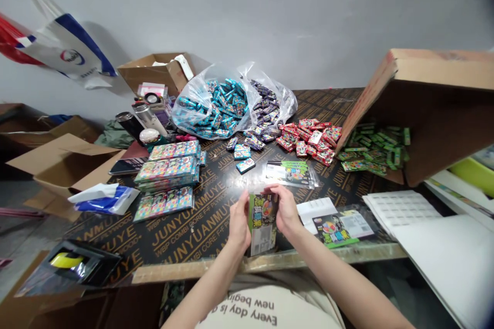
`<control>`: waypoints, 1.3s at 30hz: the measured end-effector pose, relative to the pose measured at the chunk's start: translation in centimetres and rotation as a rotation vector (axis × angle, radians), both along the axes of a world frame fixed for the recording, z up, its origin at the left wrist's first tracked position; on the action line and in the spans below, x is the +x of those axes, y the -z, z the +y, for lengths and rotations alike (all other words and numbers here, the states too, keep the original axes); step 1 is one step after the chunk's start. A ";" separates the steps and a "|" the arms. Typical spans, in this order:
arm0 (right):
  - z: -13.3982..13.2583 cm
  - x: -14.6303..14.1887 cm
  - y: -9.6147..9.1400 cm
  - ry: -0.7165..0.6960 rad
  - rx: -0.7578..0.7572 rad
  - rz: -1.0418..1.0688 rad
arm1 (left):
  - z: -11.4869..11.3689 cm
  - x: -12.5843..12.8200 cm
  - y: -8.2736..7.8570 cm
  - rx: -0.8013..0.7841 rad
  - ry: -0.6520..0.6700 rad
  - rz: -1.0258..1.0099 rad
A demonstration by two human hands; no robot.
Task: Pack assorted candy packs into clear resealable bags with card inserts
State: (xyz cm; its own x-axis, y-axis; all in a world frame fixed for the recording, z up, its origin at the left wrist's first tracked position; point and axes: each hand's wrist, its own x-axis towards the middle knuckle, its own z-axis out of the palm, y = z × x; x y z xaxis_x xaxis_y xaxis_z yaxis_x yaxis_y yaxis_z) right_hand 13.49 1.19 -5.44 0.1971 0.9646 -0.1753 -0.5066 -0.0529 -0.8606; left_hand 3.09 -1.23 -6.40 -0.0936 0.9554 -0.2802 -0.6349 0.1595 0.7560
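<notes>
L hand [240, 220] + R hand [286, 209] pinch printed pkt [264, 216] by its edges. Stacked packs [166, 170], 10 o'clock, look done; loose red boxes [309, 138], 1 o'clock, prob. left.

Lane left, barrier right

Bare tabletop [210, 205] runs inward from the near edge between the stacks [168, 170] and the left hand [240, 220]; bags [196, 95] crowd the far edge; the box [440, 123] stands tall at the right edge; red packs [303, 133] lie beside it.

Pale wall [328, 15], dark table [210, 200]!
Light glares off it, glossy and gold-printed, with grey floor [17, 234] down left.
</notes>
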 end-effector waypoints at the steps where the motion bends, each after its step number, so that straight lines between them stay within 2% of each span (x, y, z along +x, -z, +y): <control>1: -0.1 0.2 -0.1 -0.022 -0.025 0.046 | 0.3 0.0 -0.4 -0.034 0.012 -0.013; 5: -0.1 1.5 -0.6 -0.192 -0.124 0.117 | 1.6 -1.0 -2.2 -0.025 0.217 0.154; 7: -0.3 1.9 -0.8 -0.250 -0.075 0.070 | 1.8 -1.8 -3.3 0.062 0.222 0.340; 11: -1.5 2.5 -0.7 -0.208 0.219 -0.304 | 0.9 -3.4 -4.7 0.333 0.241 0.749; 14: -2.6 3.0 -0.8 -0.280 0.450 -0.590 | -0.2 -4.5 -5.0 0.487 0.268 0.946; 17: -3.1 3.2 -1.5 -0.347 0.495 -0.696 | -0.3 -5.4 -5.1 0.431 0.296 0.956; 21: -2.8 2.9 -2.9 -0.386 0.337 -0.685 | 0.3 -5.7 -5.6 0.312 0.405 0.907; 24: -2.6 2.9 -3.1 -0.442 0.352 -0.701 | 0.2 -5.5 -6.2 0.414 0.409 0.988; 26: -2.8 3.3 -2.8 -0.430 0.436 -0.767 | -0.3 -5.5 -6.2 0.574 0.370 1.098; 29: -3.8 4.2 -1.7 -0.373 0.686 -0.915 | -0.9 -5.7 -5.6 0.805 0.338 1.230; 31: -4.1 4.8 -1.3 -0.356 0.848 -0.973 | -1.0 -5.8 -5.1 0.867 0.368 1.235; 32: -3.8 5.0 -1.1 -0.365 0.883 -0.983 | -0.8 -5.9 -4.8 0.859 0.386 1.216; 34: -2.2 5.1 -0.9 -0.362 0.836 -0.989 | -0.1 -6.3 -4.6 0.774 0.382 1.147; 36: 0.8 4.5 -0.5 -0.256 0.688 -1.022 | 0.9 -7.2 -4.6 0.635 0.297 1.058; 38: 4.6 3.1 0.5 -0.081 0.517 -1.124 | 1.9 -8.8 -4.6 0.498 0.102 0.992; 39: 6.5 2.1 1.2 -0.050 0.434 -1.207 | 2.2 -9.8 -4.5 0.443 -0.025 0.977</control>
State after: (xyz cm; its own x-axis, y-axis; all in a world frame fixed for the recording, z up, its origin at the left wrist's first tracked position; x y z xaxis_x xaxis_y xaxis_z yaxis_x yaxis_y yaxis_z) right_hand 15.58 7.74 -6.65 -0.0275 0.9083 0.4173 0.5968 0.3498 -0.7221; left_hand -6.67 1.00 -1.91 -0.1102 0.9483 0.2978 0.2770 -0.2584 0.9255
